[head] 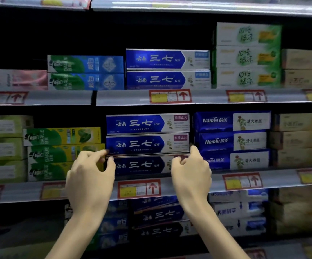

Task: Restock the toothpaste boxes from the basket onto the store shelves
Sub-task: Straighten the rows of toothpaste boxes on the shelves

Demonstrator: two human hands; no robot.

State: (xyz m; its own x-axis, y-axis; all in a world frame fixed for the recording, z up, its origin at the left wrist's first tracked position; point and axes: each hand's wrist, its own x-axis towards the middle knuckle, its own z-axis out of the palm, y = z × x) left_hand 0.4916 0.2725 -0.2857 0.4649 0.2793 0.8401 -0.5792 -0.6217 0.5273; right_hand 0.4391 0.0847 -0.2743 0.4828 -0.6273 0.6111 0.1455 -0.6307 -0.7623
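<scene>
Head view: the task's thing just now is a stack of three blue boxes on the shelf [216,182], top box [147,123], middle box [147,144] and bottom box [142,165], all lying lengthwise with their fronts facing out and close to the shelf lip above a price tag [139,188]. Both hands are at the seam between the middle and bottom boxes. The left hand [89,176] is narrowly closed, forefinger on the left end of the middle box and thumb just under it, over the left end of the bottom box. The right hand [190,172] mirrors it at the other end, forefinger up beside the middle box's right end, thumb and curled fingers in front of the bottom box. I judge that they pinch the middle box to seat or square it, though I cannot tell whether the bottom box is gripped too.

As for progress, this spot looks nearly full: three high, level with the Namei boxes [231,141] touching on the right and the Darlie boxes [61,154] on the left. The same brand above [168,69] is only two high with room over it, so more may go there. No basket is in view, so what stock is left cannot be told
</scene>
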